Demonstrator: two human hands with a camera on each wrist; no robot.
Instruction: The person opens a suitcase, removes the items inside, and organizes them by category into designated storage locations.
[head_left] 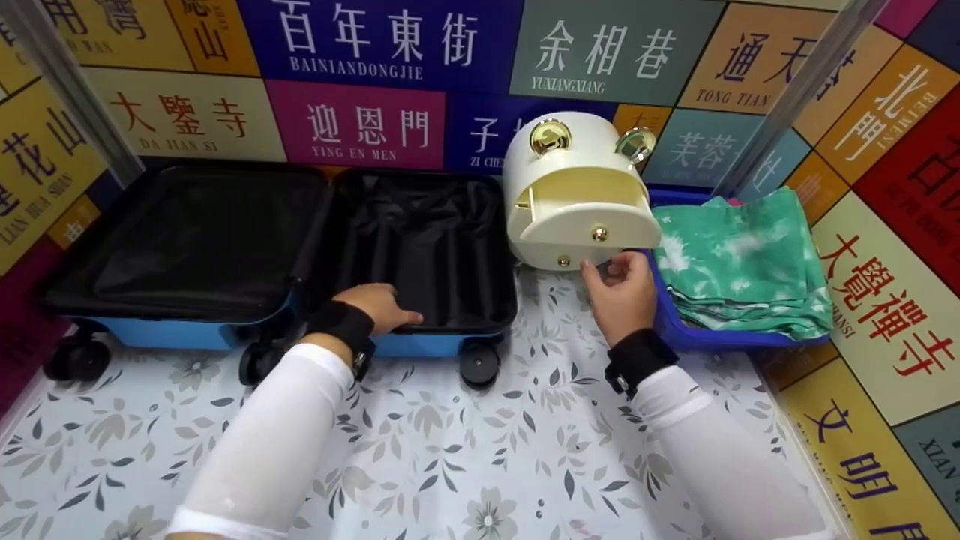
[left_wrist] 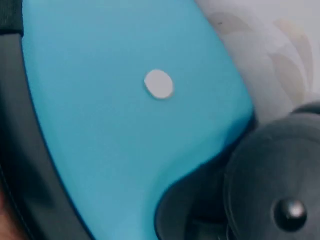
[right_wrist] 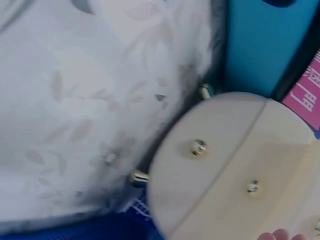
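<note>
An open suitcase (head_left: 424,255) with black lining and a blue shell lies in two halves. My left hand (head_left: 379,307) rests at the front rim of its right half, thumb pointing right; its other fingers are mostly hidden. Beside it stands a cream rounded drawer box (head_left: 577,135) with gold knobs and two round gold pieces on top. Its upper drawer (head_left: 626,225) is pulled out, and the lower drawer (head_left: 536,253) is in. Just in front of the box is my right hand (head_left: 622,292), fingers loosely bent and holding nothing; fingertips (right_wrist: 281,235) show in the right wrist view.
A blue basket (head_left: 694,337) holding folded green and white cloth (head_left: 742,255) stands right of the drawer box. Black wheels (head_left: 478,364) stick out from the suitcase's front. Behind everything is a wall of coloured sign panels (head_left: 360,120); a floral sheet (head_left: 450,450) covers the surface.
</note>
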